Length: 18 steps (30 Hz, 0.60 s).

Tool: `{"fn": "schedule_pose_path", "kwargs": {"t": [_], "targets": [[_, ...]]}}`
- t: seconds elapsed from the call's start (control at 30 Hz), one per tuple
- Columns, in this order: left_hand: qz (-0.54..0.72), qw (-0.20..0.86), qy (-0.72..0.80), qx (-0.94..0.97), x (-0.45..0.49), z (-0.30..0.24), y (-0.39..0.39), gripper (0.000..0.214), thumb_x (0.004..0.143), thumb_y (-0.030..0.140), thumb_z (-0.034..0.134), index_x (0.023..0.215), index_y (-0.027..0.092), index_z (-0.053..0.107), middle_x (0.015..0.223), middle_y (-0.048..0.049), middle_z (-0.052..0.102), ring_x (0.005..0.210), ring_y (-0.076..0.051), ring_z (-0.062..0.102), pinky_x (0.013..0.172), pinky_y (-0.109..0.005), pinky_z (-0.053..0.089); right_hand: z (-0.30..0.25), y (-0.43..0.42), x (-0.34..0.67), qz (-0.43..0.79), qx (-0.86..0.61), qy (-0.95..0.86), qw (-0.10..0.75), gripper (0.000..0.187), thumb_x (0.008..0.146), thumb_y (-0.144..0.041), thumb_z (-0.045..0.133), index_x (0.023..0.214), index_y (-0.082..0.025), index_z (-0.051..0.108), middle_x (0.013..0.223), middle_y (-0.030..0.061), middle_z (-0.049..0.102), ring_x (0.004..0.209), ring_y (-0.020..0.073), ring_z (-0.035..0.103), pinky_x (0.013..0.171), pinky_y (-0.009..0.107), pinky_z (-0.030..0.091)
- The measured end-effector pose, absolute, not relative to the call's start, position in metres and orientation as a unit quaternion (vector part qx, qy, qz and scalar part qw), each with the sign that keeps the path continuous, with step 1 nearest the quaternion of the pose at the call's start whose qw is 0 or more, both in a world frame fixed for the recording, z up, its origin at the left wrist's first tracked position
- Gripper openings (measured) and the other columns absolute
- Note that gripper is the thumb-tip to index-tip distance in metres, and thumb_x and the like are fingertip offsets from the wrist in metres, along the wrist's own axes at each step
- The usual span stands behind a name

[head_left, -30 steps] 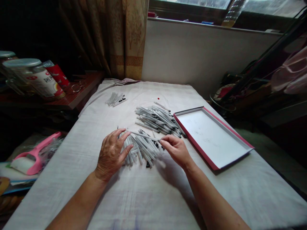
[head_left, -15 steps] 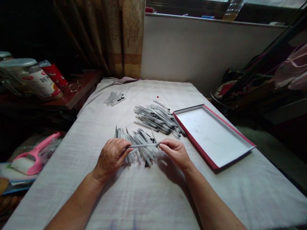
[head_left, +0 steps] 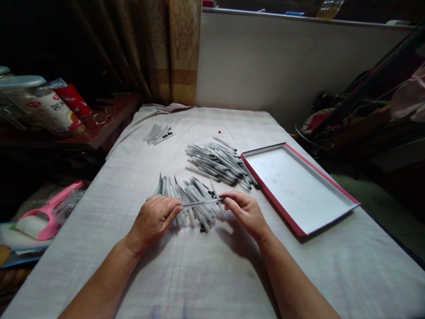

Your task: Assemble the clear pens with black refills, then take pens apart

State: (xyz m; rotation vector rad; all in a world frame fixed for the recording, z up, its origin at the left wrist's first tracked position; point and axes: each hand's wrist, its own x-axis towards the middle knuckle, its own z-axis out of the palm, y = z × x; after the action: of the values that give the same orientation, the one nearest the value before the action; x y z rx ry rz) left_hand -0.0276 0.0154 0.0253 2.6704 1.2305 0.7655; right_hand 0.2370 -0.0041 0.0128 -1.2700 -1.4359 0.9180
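Observation:
A slim pen (head_left: 202,203) with a clear grey barrel lies level between my hands, above a pile of loose pen parts (head_left: 195,195). My left hand (head_left: 158,217) pinches its left end between thumb and fingers. At the black right end, my right hand (head_left: 245,210) is closed on it with thumb and forefinger; whether that black piece is a separate part I cannot tell. Behind the hands lies a larger heap of pens (head_left: 215,163) with black ends. Farther back on the left is a small group of clear tubes (head_left: 156,133) with a few black pieces beside it.
A shallow white box lid (head_left: 288,190) with red sides rests on the right, some dark marks inside. The table has a pale cloth (head_left: 159,283). A tiny red piece (head_left: 219,132) sits at the back. Jars (head_left: 46,106) and a pink-handled tool (head_left: 49,212) stand off to the left.
The pen's right end and my right hand have shifted slightly right, and more black shows at that end. My left hand keeps its pinch. The camera view has moved a little.

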Motion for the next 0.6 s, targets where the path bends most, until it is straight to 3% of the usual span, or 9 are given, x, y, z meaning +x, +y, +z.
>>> {"fn": "schedule_pose_path", "kwargs": {"t": [0.13,0.33,0.6], "targets": [[0.241,0.061,0.413,0.876,-0.0267,0.0248,0.0149,0.049,0.100,0.046,0.029,0.086,0.021,0.068,0.080,-0.0046,0.072,0.073,-0.017,0.066,0.069,-0.029,0.048,0.0140,-0.0038,0.2364,0.404,-0.533,-0.579,0.466,0.039,0.084,-0.047,0.059,0.062,-0.016,0.067,0.056,0.0033,0.063,0.052,0.0131,0.056,0.051,0.024,0.045],[0.238,0.054,0.414,0.877,-0.0261,0.0241,0.0146,0.051,0.100,0.047,0.028,0.085,0.021,0.069,0.080,-0.0049,0.072,0.073,-0.016,0.065,0.070,-0.029,0.048,0.0176,-0.0041,0.2352,0.421,-0.526,-0.573,0.466,0.043,0.084,-0.053,0.056,0.062,-0.017,0.065,0.058,0.0029,0.063,0.052,0.0129,0.056,0.050,0.023,0.046],[0.253,0.024,0.392,0.884,-0.0269,0.0229,0.0152,0.043,0.101,0.041,0.033,0.086,0.020,0.067,0.080,-0.0039,0.072,0.073,-0.017,0.065,0.068,-0.029,0.046,0.0157,-0.0039,0.2376,0.396,-0.517,-0.605,0.458,0.021,0.080,-0.036,0.062,0.072,-0.017,0.069,0.065,0.0024,0.065,0.060,0.0137,0.058,0.055,0.024,0.045]]}}
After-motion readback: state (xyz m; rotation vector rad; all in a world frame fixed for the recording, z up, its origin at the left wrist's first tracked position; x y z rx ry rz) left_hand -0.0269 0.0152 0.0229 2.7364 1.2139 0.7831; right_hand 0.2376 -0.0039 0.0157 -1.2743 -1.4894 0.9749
